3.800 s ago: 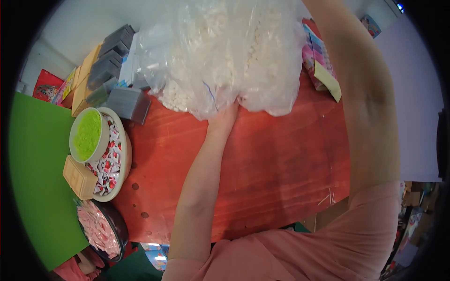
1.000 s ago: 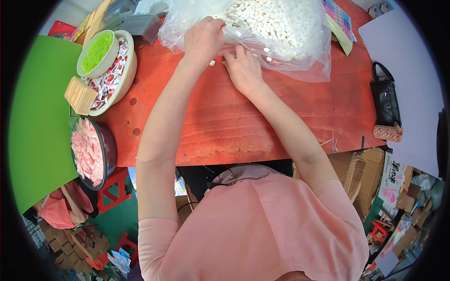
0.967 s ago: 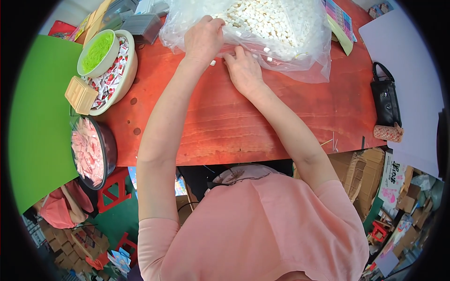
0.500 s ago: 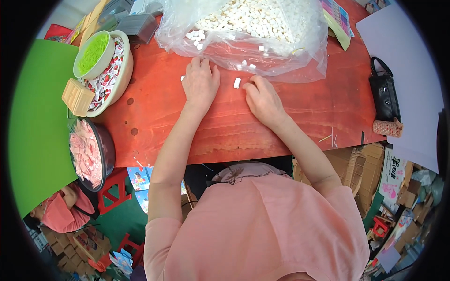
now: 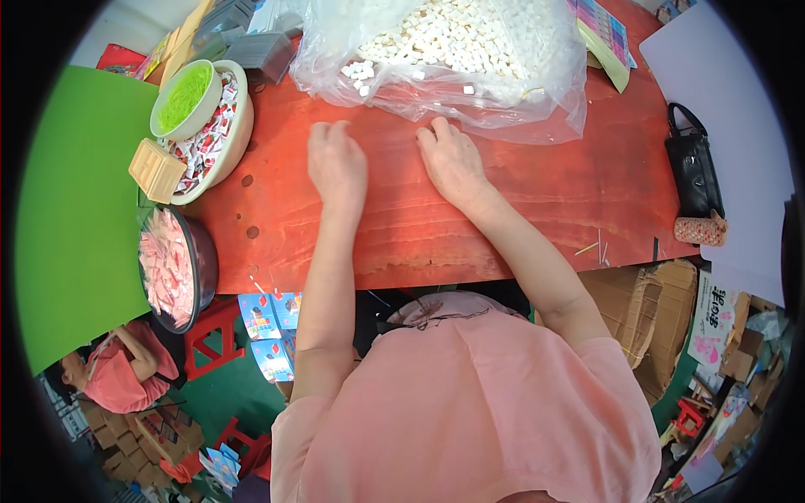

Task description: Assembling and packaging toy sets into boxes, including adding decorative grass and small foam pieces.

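My left hand (image 5: 337,166) is over the red table (image 5: 537,201), its fingers curled in and slightly blurred. What it holds, if anything, is hidden. To its right, my right hand (image 5: 453,161) has bent fingers drawn together beside the front edge of a clear plastic bag (image 5: 524,126). Whether anything sits in those fingers does not show. The bag lies spread open at the back, with a heap of small white blocks (image 5: 470,38) in it. Several loose white blocks (image 5: 360,74) lie apart from the heap, near the bag's left part.
On the left stand a cream basin (image 5: 241,126) of wrapped packets, a green bowl of shreds (image 5: 186,99) resting on it, and a black tub (image 5: 205,268) of pink packets. A black pouch (image 5: 694,172) lies at the right. A person (image 5: 134,369) sits lower left.
The white blocks seen between and beside my hands are no longer visible on the table. My left hand drew back slightly and curled; my right hand shifted a little. The view turned slightly.
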`<action>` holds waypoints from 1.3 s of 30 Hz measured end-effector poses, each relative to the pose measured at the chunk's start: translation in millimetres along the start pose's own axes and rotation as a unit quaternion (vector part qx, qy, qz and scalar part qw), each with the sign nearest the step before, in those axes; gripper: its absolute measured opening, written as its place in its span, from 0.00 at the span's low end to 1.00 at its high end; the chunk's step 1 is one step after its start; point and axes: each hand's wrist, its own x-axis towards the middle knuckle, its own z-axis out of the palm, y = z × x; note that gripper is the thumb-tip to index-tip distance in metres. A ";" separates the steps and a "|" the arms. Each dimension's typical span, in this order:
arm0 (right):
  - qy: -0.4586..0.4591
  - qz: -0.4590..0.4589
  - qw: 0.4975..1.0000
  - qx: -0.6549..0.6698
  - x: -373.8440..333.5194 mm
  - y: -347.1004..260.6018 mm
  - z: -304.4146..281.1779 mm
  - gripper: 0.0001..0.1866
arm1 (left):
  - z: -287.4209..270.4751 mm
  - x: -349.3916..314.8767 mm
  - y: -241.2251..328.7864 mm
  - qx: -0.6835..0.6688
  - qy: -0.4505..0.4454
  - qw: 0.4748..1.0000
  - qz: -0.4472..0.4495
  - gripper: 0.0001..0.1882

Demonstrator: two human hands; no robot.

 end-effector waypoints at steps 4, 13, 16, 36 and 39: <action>-0.004 -0.055 0.998 0.038 -6.7 4.4 -12.2 0.07 | -7.2 2.5 -38.9 0.005 -0.046 0.998 -0.037 0.06; 0.090 0.108 0.960 0.241 104.7 70.3 -59.7 0.14 | 14.2 15.0 15.4 -0.153 -0.035 0.977 0.142 0.09; 0.195 0.045 0.966 0.161 114.2 93.0 -52.9 0.14 | 30.9 57.4 53.0 -0.201 0.009 0.967 0.159 0.10; -0.015 0.080 0.997 0.013 42.3 26.0 -5.6 0.13 | 29.4 -23.6 51.0 -0.082 -0.102 0.974 0.186 0.06; -0.028 0.050 0.998 0.031 33.5 27.0 -5.3 0.10 | 16.1 -34.3 58.9 -0.111 -0.143 0.961 0.210 0.05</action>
